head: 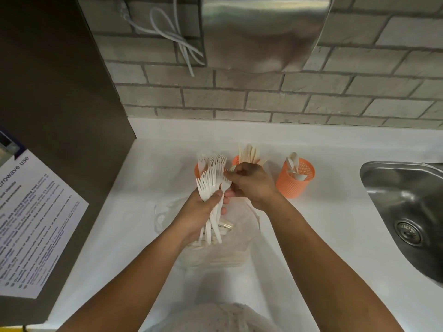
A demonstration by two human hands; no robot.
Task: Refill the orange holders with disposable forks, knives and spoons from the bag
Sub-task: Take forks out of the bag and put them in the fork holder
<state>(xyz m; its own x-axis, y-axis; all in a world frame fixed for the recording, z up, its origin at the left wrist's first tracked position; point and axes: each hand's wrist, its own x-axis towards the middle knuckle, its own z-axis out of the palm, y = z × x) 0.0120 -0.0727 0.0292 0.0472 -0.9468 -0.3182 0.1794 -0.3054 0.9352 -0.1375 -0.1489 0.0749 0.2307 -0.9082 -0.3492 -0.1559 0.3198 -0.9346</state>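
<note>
My left hand (200, 212) grips a bunch of white plastic forks (211, 185), tines up, just in front of the left orange holder (197, 170), which has forks standing in it. My right hand (251, 182) pinches the head of one fork in that bunch. Behind my right hand, the middle orange holder (235, 160) holds knives. The right orange holder (295, 180) stands apart with a few spoons inside. The clear plastic bag (230, 245) lies on the counter under my hands, with more cutlery in it.
A white counter (323, 231) runs to a brick wall. A steel sink (407, 207) sits at the right. A dark appliance side with a printed notice (36, 224) stands at the left. A steel dispenser (263, 32) hangs on the wall above.
</note>
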